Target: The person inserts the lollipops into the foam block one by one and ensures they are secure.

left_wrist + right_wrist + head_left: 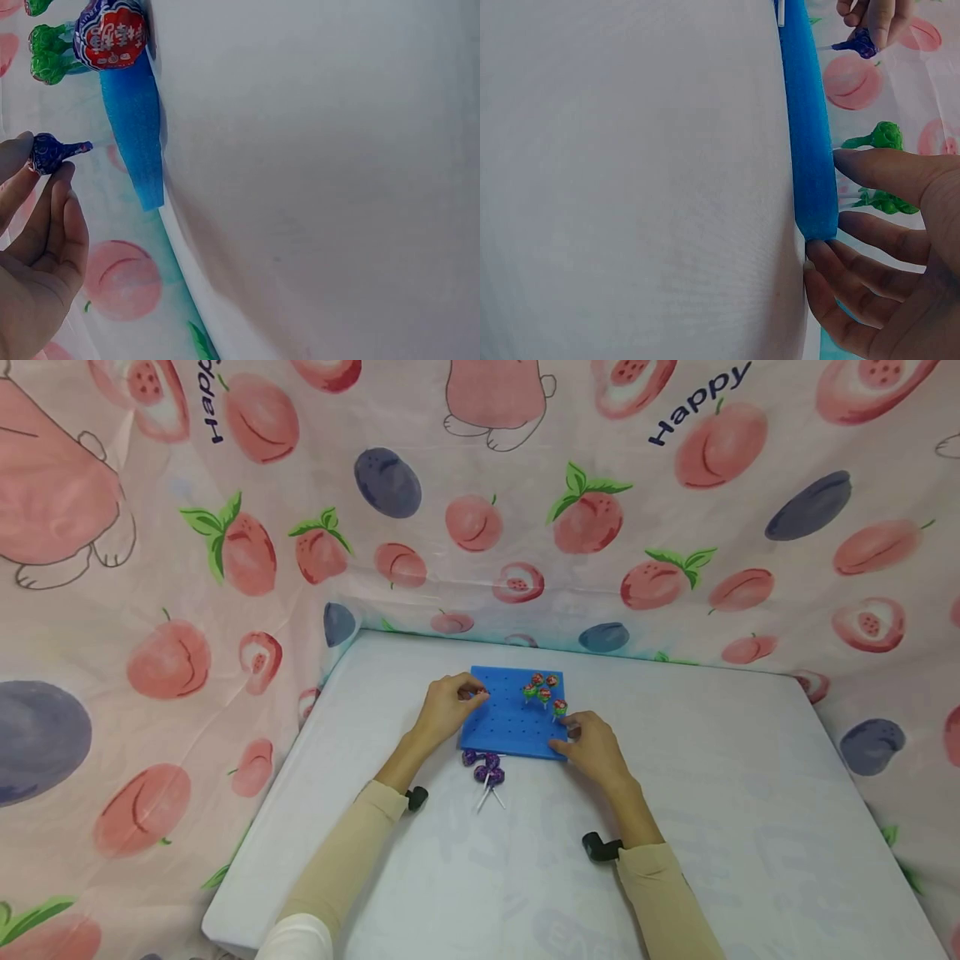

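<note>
My left hand [445, 706] is over the left side of a blue board [502, 739] with rows of small holes. Between thumb and fingertips it pinches the wrapped head of a purple lollipop [49, 154], stick pointing toward the board. Several green-and-red lollipops [545, 696] stand upright in the board's right part. My right hand [596, 747] is at the board's near right corner, with thumb and fingertips touching its top and side edge. In the right wrist view, green lollipops [886, 136] show behind this thumb.
Several purple lollipops [489, 774] lie loose on the white table [750, 793], against the board's near edge, some white sticks pointing toward me. A fruit-patterned cloth [480, 568] hangs behind the table and at its sides. A black wrist camera [600, 847] is on my right wrist.
</note>
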`<action>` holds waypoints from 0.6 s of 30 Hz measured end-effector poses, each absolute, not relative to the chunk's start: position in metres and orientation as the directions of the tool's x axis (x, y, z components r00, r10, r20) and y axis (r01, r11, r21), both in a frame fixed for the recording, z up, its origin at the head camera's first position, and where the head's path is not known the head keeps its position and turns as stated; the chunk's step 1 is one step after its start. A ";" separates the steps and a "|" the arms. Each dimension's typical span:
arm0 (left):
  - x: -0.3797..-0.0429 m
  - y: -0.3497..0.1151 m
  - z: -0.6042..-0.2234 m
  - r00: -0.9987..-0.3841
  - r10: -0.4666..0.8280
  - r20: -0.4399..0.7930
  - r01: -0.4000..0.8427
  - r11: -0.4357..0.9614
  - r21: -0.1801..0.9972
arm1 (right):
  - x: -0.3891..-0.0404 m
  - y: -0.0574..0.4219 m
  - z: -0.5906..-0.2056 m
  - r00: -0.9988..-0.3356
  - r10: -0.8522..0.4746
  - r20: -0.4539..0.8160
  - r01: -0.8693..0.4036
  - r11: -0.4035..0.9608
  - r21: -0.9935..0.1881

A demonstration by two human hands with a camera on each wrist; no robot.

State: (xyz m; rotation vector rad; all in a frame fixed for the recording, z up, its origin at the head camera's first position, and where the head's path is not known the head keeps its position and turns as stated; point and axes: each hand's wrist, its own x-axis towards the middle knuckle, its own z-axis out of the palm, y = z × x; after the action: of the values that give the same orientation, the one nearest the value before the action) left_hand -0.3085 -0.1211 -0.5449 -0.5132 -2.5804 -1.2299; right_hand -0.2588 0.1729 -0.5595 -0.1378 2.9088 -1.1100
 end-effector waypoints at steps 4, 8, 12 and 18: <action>-0.309 -0.122 -0.544 -0.904 0.213 0.372 0.422 0.589 0.689 | -0.259 0.173 -0.560 -0.996 -0.089 0.006 -0.070 0.739 -0.670; -0.308 -0.126 -0.543 -0.907 0.217 0.360 0.416 0.588 0.694 | -0.259 0.172 -0.560 -0.996 -0.090 0.007 -0.072 0.738 -0.670; -0.304 -0.131 -0.538 -0.922 0.213 0.324 0.386 0.582 0.715 | -0.259 0.173 -0.560 -0.996 -0.092 0.010 -0.075 0.737 -0.672; -0.298 -0.138 -0.532 -0.928 0.187 0.322 0.369 0.582 0.725 | -0.261 0.175 -0.560 -0.995 -0.097 0.012 -0.080 0.738 -0.670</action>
State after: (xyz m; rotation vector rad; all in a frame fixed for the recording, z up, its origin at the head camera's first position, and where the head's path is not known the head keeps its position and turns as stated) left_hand -0.2982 -0.1379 -0.5322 -0.4638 -2.6013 -1.2648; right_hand -0.2607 0.1745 -0.5600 -0.1485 2.9063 -1.1180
